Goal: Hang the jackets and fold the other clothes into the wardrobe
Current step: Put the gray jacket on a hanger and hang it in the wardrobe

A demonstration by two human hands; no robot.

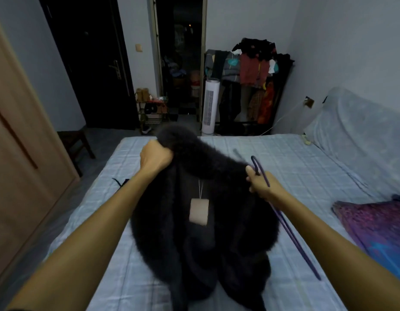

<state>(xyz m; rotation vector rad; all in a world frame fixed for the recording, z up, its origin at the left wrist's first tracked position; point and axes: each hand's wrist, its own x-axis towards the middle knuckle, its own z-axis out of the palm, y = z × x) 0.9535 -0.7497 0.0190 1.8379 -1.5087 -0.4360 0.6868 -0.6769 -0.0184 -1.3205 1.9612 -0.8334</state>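
Jacket [201,221] on bed [295,158], wardrobe [19,153] left, clothes rack [252,81] behind

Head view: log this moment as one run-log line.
left hand: gripping fur collar of black jacket | right hand: holding purple hanger at jacket shoulder | jacket over bed, paper tag showing | hanger not yet inserted

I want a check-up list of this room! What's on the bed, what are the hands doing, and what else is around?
Surface: bed with a pale blue checked sheet.
Job's things: dark furry jacket held over the bed, a beige tag hanging inside; purple hanger; wooden wardrobe at left.
Clutter: purple patterned cloth at the bed's right edge.
Grippers: left hand grips the jacket's fur collar; right hand holds the hanger and the jacket.
Cables: white cable from a wall socket.
Surroundings: full clothes rack, white tower fan, shoe rack, dark door.
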